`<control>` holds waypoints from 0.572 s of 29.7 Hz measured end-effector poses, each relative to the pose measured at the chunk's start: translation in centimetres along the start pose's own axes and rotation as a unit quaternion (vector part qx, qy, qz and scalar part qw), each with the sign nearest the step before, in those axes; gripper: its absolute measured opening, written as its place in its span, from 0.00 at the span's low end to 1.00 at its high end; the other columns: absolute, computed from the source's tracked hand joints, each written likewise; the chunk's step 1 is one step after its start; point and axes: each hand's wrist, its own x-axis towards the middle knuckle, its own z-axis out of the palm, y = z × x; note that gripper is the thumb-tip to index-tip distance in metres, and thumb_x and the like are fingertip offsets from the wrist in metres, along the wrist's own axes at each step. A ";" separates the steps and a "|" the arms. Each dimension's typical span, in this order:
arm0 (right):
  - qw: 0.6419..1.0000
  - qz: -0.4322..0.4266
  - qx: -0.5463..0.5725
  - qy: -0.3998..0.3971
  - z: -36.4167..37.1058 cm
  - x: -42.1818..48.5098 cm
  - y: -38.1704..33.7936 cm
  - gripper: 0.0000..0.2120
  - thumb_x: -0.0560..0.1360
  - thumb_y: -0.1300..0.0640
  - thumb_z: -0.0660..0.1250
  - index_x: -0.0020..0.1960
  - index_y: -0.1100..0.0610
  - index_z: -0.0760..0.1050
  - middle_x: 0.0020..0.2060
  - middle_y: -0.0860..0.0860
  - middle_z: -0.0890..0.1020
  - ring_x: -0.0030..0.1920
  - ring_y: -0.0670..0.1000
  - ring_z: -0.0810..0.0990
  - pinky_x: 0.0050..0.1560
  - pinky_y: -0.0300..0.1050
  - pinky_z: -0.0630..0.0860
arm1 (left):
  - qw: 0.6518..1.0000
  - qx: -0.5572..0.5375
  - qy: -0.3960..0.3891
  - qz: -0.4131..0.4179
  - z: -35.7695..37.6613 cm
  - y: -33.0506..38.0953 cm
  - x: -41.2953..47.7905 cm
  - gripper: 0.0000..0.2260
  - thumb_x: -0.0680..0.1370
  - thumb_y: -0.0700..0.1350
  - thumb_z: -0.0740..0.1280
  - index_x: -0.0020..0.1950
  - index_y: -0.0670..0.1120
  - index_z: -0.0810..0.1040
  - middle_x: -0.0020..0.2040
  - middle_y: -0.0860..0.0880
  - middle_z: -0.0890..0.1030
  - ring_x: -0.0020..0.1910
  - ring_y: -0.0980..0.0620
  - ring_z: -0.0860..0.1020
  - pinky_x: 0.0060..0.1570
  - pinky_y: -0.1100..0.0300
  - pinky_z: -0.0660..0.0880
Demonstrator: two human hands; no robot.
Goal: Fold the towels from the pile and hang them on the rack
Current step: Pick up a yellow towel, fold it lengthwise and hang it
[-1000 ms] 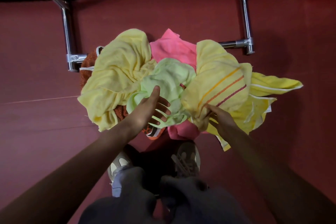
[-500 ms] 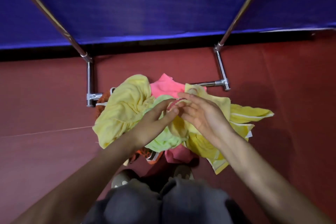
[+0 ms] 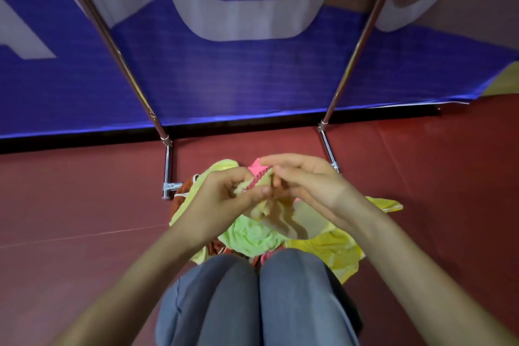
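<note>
Left hand [image 3: 222, 202] and right hand [image 3: 311, 185] each pinch the same edge of the pale yellow terry towel with red stripes [image 3: 278, 219], fingertips close together. The cloth drapes down to the heaped pile of coloured towels [image 3: 250, 236] on the dark red floor [image 3: 84, 205]. Recommended: run the hands apart along the hem to find corners. The chrome tube rack [image 3: 356, 48] stands just behind. There is open room between its uprights, but the grey-trousered knees [image 3: 252, 303] crowd the near side.

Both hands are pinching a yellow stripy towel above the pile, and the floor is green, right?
No, the head view shows the floor is dark red, not green. The left hand and right hand do pinch the yellow stripy towel above the pile.
</note>
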 end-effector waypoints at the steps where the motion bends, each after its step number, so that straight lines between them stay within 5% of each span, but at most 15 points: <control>1: 0.999 -0.013 -0.042 -0.003 0.4 -0.8 -0.4 0.11 0.76 0.66 0.59 0.48 0.54 0.77 0.25 0.45 0.76 0.29 0.42 0.75 0.36 0.32 0.74 | 1.000 0.010 0.005 0.010 -0.1 0.9 -0.7 0.06 0.67 0.44 0.67 0.31 0.45 0.76 0.26 0.50 0.78 0.26 0.59 0.77 0.28 0.69 0.74; 6: 0.986 -0.091 -0.136 0.018 2.2 -3.5 -1.9 0.10 0.72 0.66 0.65 0.37 0.53 0.77 0.28 0.43 0.77 0.31 0.40 0.72 0.36 0.31 0.70 | 0.999 0.026 0.008 0.027 -0.3 4.0 -3.5 0.10 0.70 0.48 0.70 0.29 0.47 0.76 0.24 0.53 0.77 0.25 0.62 0.73 0.28 0.71 0.70; 11: 0.970 -0.155 -0.182 0.044 3.8 -5.8 -3.7 0.13 0.74 0.61 0.64 0.33 0.49 0.75 0.34 0.43 0.74 0.34 0.37 0.72 0.40 0.31 0.69 | 0.998 -0.029 -0.031 0.050 0.0 6.0 -6.4 0.15 0.66 0.51 0.74 0.39 0.44 0.72 0.27 0.56 0.78 0.27 0.64 0.74 0.29 0.73 0.70; 13: 0.974 -0.148 -0.165 0.036 4.6 -6.9 -4.2 0.13 0.75 0.59 0.62 0.33 0.50 0.74 0.28 0.42 0.76 0.31 0.38 0.72 0.36 0.31 0.69 | 0.996 0.003 -0.059 0.073 0.1 6.5 -7.6 0.23 0.59 0.55 0.76 0.45 0.48 0.70 0.31 0.57 0.78 0.30 0.63 0.74 0.32 0.71 0.72; 17: 0.971 -0.151 -0.182 0.034 6.2 -9.0 -5.1 0.11 0.76 0.55 0.62 0.35 0.52 0.73 0.32 0.53 0.72 0.35 0.51 0.69 0.36 0.40 0.65 | 0.981 0.115 -0.007 0.156 0.6 8.4 -9.8 0.16 0.63 0.53 0.71 0.46 0.61 0.70 0.36 0.50 0.78 0.31 0.56 0.74 0.33 0.66 0.72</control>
